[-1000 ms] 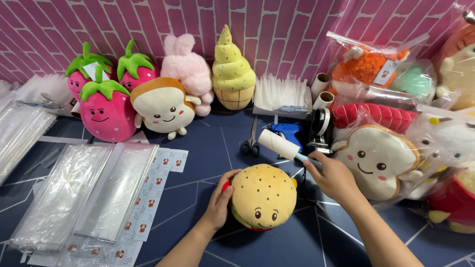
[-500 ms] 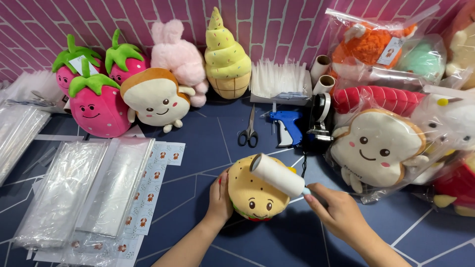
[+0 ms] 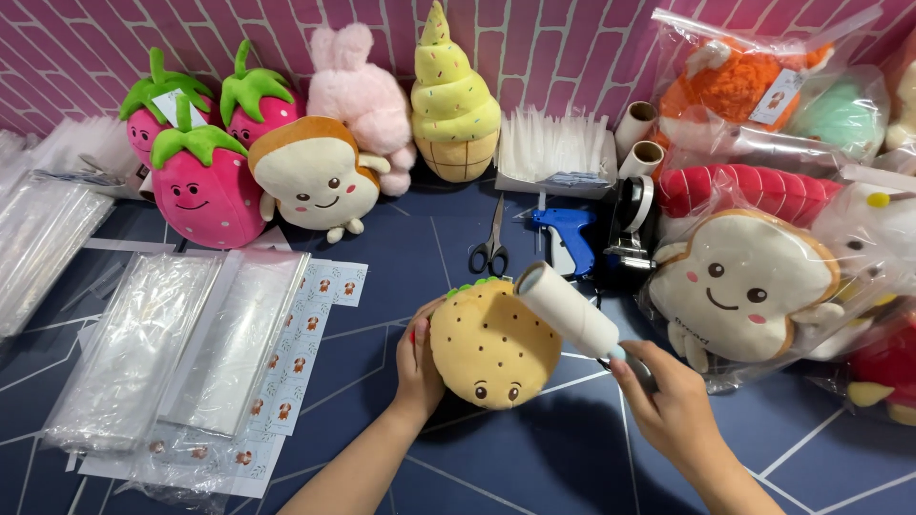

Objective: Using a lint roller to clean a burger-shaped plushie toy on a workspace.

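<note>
A round tan burger plush with a small face lies on the dark blue floor in front of me. My left hand grips its left side. My right hand holds the handle of a white lint roller, whose roll rests against the plush's upper right edge.
Scissors, a blue tagging gun and a tape dispenser lie behind the plush. Clear bags and sticker sheets sit at left. Strawberry, toast, bunny and ice-cream plushes line the pink wall; bagged plushes crowd the right.
My right hand has brought the lint roller from beside the tagging gun down onto the burger plush. My left hand has tilted the plush so its top faces up.
</note>
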